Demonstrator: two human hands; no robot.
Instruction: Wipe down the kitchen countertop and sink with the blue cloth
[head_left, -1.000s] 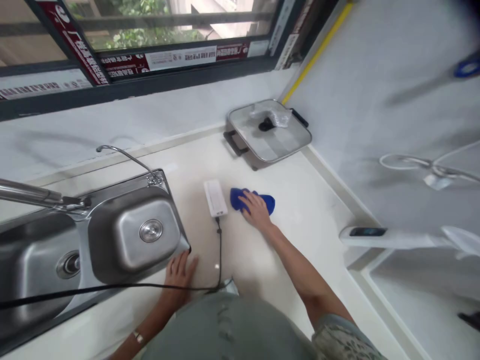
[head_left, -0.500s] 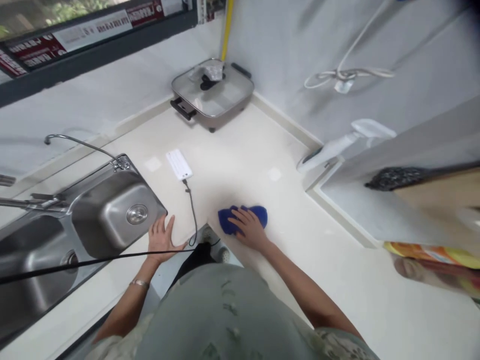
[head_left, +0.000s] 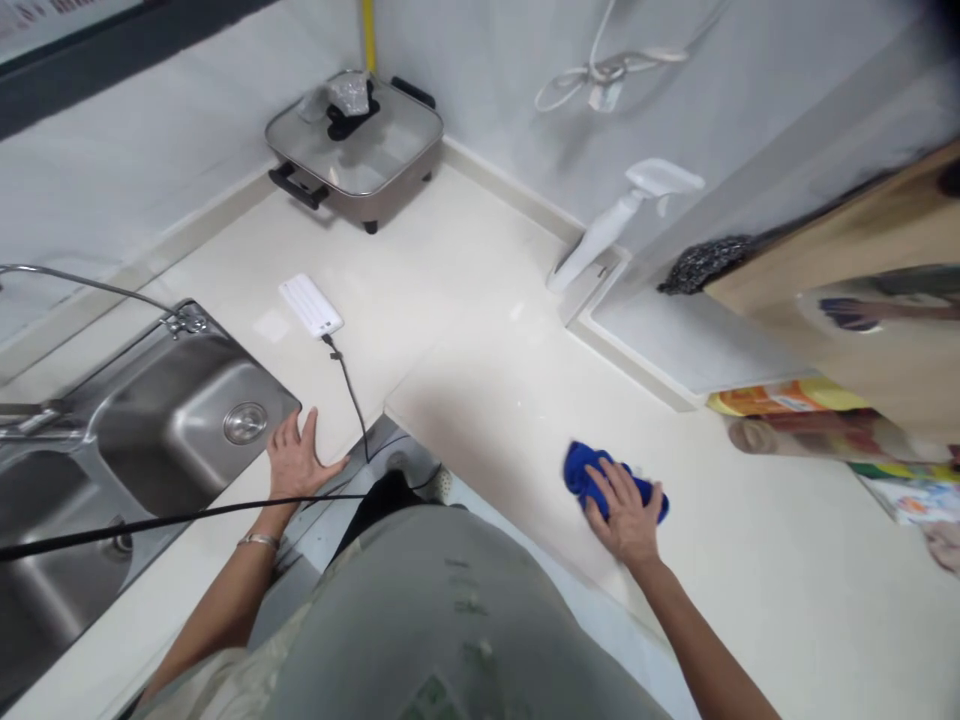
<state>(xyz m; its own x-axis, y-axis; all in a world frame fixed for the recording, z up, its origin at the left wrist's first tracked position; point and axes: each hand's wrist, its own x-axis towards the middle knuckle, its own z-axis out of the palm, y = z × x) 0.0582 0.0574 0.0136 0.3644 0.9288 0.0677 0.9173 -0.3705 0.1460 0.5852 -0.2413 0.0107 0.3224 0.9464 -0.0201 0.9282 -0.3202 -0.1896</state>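
A bunched blue cloth lies on the pale countertop to the right of my body. My right hand presses on it from above, the fingers slightly spread over the cloth. My left hand rests on the counter edge beside the sink, thumb and fingers apart, holding nothing. A white power bank lies on the counter beyond my left hand, with a black cable running from it toward my body.
An electric pan with a glass lid stands in the back corner. A white spray bottle leans near the right wall. Colourful packages and a wooden board are at the right. A thin faucet reaches over the sink side.
My right hand has moved right along the counter together with the blue cloth. The camera view has shifted to the right; my left hand has stayed by the sink corner.
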